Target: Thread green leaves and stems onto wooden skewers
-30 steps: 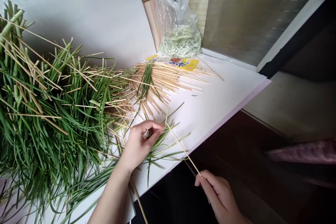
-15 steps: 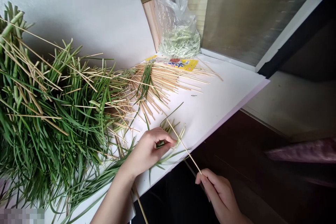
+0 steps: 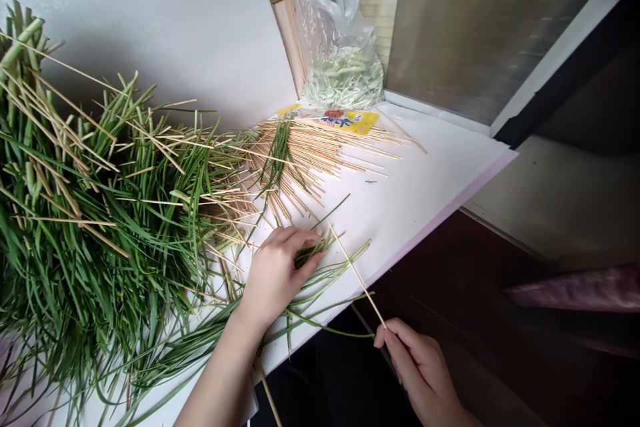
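Observation:
My right hand (image 3: 417,363) pinches the lower end of a thin bamboo skewer (image 3: 353,267), which slants up and left over the table edge. My left hand (image 3: 277,273) is over the white tabletop, thumb and index finger apart above a few short garlic chive stalks (image 3: 327,240); its other fingers are partly hidden. Loose garlic chives (image 3: 330,280) lie beside and beneath this hand, some passing behind the skewer. A large heap of garlic chives (image 3: 100,247) with skewers among them fills the left side.
Many bamboo skewers (image 3: 310,150) lie fanned out, with chive leaves across them. Behind them are a yellow printed wrapper (image 3: 363,123) and a clear plastic bag (image 3: 345,77) with pale green pieces. A white panel (image 3: 165,27) stands at the back. The table edge (image 3: 450,203) slopes on the right.
My left thumb and index finger have parted and let go of a chive stalk by the skewer. That hand has moved slightly left; my right hand has barely moved.

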`<move>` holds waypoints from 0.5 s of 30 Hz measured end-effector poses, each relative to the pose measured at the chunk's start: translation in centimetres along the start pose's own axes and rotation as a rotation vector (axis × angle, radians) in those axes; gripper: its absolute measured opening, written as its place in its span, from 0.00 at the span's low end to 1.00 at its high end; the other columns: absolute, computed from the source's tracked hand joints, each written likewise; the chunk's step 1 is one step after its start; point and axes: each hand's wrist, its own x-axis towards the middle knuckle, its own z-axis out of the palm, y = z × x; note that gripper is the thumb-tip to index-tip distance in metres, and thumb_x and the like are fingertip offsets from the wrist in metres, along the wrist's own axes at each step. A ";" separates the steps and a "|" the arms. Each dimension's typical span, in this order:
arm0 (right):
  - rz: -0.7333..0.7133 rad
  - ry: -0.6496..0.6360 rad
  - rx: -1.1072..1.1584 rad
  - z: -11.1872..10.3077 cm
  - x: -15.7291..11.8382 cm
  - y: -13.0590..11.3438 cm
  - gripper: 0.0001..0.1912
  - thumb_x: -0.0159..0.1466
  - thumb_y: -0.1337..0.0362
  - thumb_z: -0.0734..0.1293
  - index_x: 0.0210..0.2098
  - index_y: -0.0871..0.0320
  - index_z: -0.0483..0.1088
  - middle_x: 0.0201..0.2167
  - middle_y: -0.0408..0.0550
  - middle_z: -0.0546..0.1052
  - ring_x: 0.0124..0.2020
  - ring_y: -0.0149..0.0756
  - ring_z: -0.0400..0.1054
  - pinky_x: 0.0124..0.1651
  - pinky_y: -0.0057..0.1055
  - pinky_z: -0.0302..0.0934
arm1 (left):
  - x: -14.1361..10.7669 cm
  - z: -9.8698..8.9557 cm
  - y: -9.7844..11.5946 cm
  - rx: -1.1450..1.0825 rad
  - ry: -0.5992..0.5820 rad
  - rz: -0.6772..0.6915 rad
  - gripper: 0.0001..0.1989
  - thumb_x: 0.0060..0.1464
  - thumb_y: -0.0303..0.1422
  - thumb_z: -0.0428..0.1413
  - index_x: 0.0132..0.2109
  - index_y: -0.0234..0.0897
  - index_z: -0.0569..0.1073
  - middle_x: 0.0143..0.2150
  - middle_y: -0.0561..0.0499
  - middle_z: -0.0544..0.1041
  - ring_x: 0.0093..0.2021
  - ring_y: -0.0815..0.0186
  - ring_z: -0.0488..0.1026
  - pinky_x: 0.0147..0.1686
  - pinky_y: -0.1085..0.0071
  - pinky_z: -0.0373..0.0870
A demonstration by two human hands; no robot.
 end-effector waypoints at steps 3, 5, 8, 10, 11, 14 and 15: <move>-0.007 0.005 0.008 0.1 0.0 0.0 0.19 0.76 0.56 0.57 0.32 0.55 0.70 0.17 0.34 0.54 0.16 0.27 0.49 0.19 0.26 0.44 | 0.0 -0.1 -0.1 0.036 0.000 -0.033 0.08 0.59 0.35 0.61 0.45 0.40 0.74 0.40 0.50 0.78 0.42 0.59 0.74 0.44 0.63 0.70; -0.010 0.005 0.017 0.0 0.0 0.0 0.18 0.76 0.57 0.57 0.32 0.55 0.70 0.17 0.34 0.53 0.16 0.27 0.48 0.19 0.26 0.44 | 0.0 -0.4 -0.2 0.046 -0.011 -0.052 0.07 0.59 0.36 0.61 0.43 0.40 0.74 0.39 0.50 0.78 0.42 0.59 0.74 0.43 0.64 0.69; 0.003 -0.009 0.017 -0.2 -0.1 0.1 0.18 0.76 0.57 0.57 0.32 0.55 0.70 0.17 0.33 0.52 0.16 0.27 0.47 0.19 0.26 0.43 | 0.0 -0.9 -0.4 0.079 -0.067 -0.046 0.05 0.60 0.37 0.60 0.40 0.40 0.76 0.40 0.49 0.78 0.42 0.58 0.73 0.43 0.63 0.68; 0.008 -0.017 0.009 -0.3 -0.1 0.0 0.18 0.76 0.57 0.57 0.33 0.55 0.70 0.17 0.33 0.52 0.16 0.27 0.47 0.19 0.26 0.43 | 0.0 -1.3 -0.5 0.088 -0.098 -0.038 0.06 0.61 0.36 0.58 0.41 0.41 0.78 0.41 0.49 0.78 0.43 0.58 0.74 0.44 0.63 0.68; 0.005 -0.016 0.004 -0.3 -0.1 0.0 0.18 0.76 0.57 0.58 0.33 0.55 0.70 0.17 0.33 0.52 0.16 0.27 0.47 0.19 0.26 0.43 | 0.0 -1.5 -0.6 0.091 -0.109 -0.036 0.06 0.61 0.36 0.57 0.42 0.42 0.79 0.42 0.48 0.78 0.44 0.58 0.74 0.45 0.63 0.68; -0.006 -0.003 -0.010 -0.3 0.0 0.0 0.18 0.76 0.57 0.58 0.32 0.55 0.70 0.17 0.33 0.52 0.16 0.27 0.46 0.19 0.26 0.42 | -0.1 -1.8 -0.8 0.113 -0.137 -0.027 0.07 0.61 0.35 0.57 0.42 0.43 0.80 0.42 0.49 0.79 0.43 0.57 0.74 0.46 0.62 0.68; -0.007 -0.003 -0.013 -0.3 0.0 -0.1 0.19 0.76 0.57 0.58 0.32 0.55 0.70 0.17 0.33 0.52 0.16 0.27 0.46 0.19 0.26 0.42 | -0.1 -1.8 -0.8 0.121 -0.142 -0.026 0.06 0.59 0.34 0.58 0.41 0.43 0.80 0.42 0.49 0.79 0.43 0.57 0.74 0.46 0.61 0.68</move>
